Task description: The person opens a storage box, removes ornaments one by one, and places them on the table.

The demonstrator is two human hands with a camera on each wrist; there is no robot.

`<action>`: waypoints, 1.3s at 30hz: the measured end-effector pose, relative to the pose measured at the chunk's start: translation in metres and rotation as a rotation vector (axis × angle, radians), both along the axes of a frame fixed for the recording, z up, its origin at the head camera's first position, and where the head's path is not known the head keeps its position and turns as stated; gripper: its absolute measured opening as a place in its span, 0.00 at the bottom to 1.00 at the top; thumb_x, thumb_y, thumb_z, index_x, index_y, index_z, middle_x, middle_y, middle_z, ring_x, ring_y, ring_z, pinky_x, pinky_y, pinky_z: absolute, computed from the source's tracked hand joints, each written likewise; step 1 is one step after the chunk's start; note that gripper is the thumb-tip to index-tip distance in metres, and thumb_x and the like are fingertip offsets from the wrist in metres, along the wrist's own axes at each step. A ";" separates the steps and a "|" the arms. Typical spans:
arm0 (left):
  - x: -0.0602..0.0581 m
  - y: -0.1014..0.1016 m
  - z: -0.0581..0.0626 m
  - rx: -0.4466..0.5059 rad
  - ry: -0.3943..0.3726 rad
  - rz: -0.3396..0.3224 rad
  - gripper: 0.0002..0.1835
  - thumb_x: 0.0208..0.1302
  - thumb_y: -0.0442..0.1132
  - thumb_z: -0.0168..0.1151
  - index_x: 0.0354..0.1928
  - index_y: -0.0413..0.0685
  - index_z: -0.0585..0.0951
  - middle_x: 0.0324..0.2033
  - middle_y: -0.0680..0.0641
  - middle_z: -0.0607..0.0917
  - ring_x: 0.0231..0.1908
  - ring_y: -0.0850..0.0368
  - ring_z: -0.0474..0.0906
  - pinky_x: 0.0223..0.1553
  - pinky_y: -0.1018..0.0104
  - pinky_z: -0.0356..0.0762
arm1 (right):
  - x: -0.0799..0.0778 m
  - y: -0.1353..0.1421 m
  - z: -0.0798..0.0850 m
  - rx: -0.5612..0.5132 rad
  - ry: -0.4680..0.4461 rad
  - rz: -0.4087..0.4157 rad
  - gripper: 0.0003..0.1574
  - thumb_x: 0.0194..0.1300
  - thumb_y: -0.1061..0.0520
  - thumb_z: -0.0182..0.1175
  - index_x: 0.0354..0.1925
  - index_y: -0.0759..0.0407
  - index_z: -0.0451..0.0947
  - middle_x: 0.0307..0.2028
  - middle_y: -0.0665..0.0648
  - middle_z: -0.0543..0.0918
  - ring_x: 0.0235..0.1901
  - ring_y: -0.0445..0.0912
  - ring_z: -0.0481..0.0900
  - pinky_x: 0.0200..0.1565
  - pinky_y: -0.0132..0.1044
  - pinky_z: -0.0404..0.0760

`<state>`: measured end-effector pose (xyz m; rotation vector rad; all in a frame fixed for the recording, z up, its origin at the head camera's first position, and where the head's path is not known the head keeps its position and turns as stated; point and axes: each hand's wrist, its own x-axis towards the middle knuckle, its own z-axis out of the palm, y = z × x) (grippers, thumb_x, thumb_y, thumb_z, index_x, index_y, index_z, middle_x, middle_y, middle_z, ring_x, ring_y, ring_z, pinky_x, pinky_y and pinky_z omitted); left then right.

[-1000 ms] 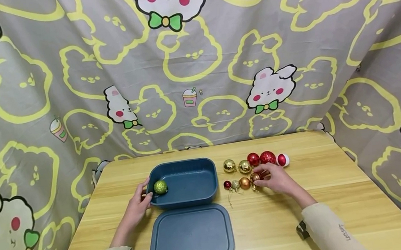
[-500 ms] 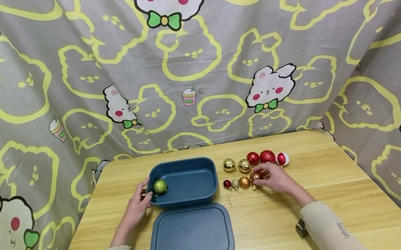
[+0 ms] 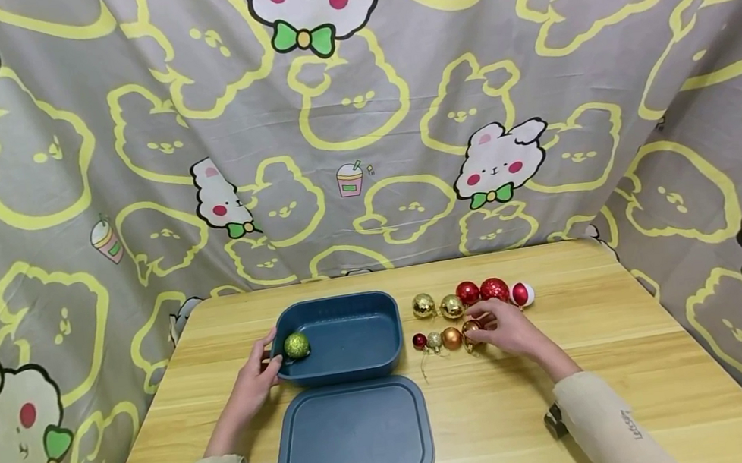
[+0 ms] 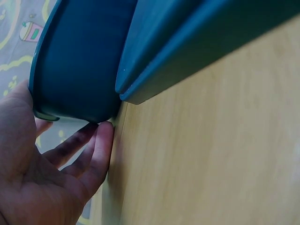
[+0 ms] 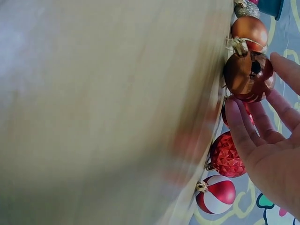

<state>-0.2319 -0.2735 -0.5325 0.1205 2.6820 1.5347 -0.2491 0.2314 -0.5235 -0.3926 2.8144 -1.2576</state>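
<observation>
My left hand [image 3: 259, 372] holds the left end of a dark blue rectangular plastic box [image 3: 360, 374], thumb and fingers spread along its outer wall. In the left wrist view, fingertips [image 4: 106, 129] meet the box's lower edge. A glittery green Christmas bauble [image 3: 297, 345] lies inside at the left. Right of the box, my right hand [image 3: 507, 327] pinches a shiny copper bauble [image 5: 248, 77] between thumb and fingers. Its gold cap points toward the near side. A matte orange bauble [image 3: 452, 338] sits directly beside it.
A flat blue-grey lid [image 3: 353, 440] lies in front of the box. Gold baubles [image 3: 424, 306], red baubles [image 3: 494, 291] and a red-and-white bauble [image 3: 522, 294] stand in the back row. Small dark red [image 3: 420, 342] and silvery [image 3: 435, 341] baubles lie nearer. A patterned curtain [image 3: 357, 111] surrounds the table.
The right hand shifts very slightly at the copper bauble, which stays in about the same place. The left hand and the box have not visibly moved.
</observation>
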 end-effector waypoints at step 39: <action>-0.001 -0.001 -0.002 0.014 0.010 -0.009 0.30 0.83 0.39 0.49 0.81 0.54 0.58 0.61 0.27 0.75 0.54 0.40 0.81 0.46 0.63 0.87 | -0.006 -0.035 0.040 -0.131 0.141 -0.037 0.21 0.68 0.58 0.70 0.58 0.61 0.83 0.52 0.63 0.84 0.49 0.52 0.84 0.53 0.47 0.85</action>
